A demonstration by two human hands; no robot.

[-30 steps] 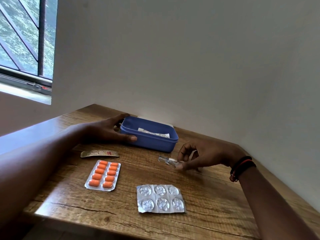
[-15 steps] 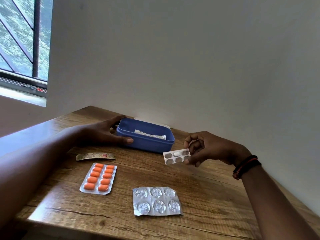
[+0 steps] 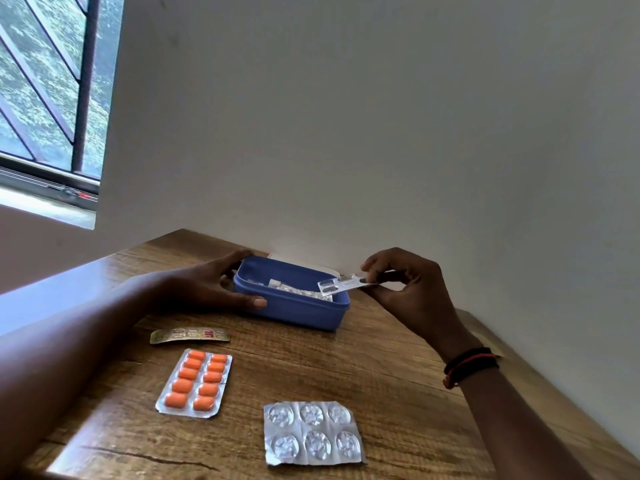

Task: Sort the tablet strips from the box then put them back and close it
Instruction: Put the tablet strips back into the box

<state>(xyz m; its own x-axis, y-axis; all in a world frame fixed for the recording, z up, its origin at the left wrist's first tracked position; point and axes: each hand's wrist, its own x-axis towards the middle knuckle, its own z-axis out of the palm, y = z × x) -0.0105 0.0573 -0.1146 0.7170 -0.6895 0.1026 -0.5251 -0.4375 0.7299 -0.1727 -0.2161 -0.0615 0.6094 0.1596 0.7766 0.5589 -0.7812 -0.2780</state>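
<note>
Carried up and back since half a second ago: small blister strip (image 3: 343, 285), then held in front of the box, now poised over the right end of the open blue box (image 3: 294, 311). Strip thin, clear-faced with a silvery backing, oblong pockets, lying near flat; right end pinched between thumb and fingertips of the right hand (image 3: 412, 292), left end jutting out over the box interior, not touching the rim. Right hand raised just above and to the right of the box's right rim, other fingers loosely curled; black and red bands (image 3: 471, 365) at the wrist. Left hand (image 3: 214, 289) unchanged in place, clasping the left end of the box, thumb laid along the near wall, fingers curved round the far corner. Box of smooth moulded plastic, rectangular with rounded corners and a lipped rim; crumpled silver strips (image 3: 298, 289) inside. Pale lid edge (image 3: 332, 270) visible behind it against the wall. On the wood-grain table (image 3: 381, 375), well apart from both hands: narrow gold foil strip (image 3: 189, 336), slightly bowed, nearest the box; orange tablet strip (image 3: 194, 382), two columns of glossy oblong tablets in silver foil; wide silver foil strip (image 3: 313, 433), six round wrinkled blisters, edges ragged, nearest the table's front edge.
</note>
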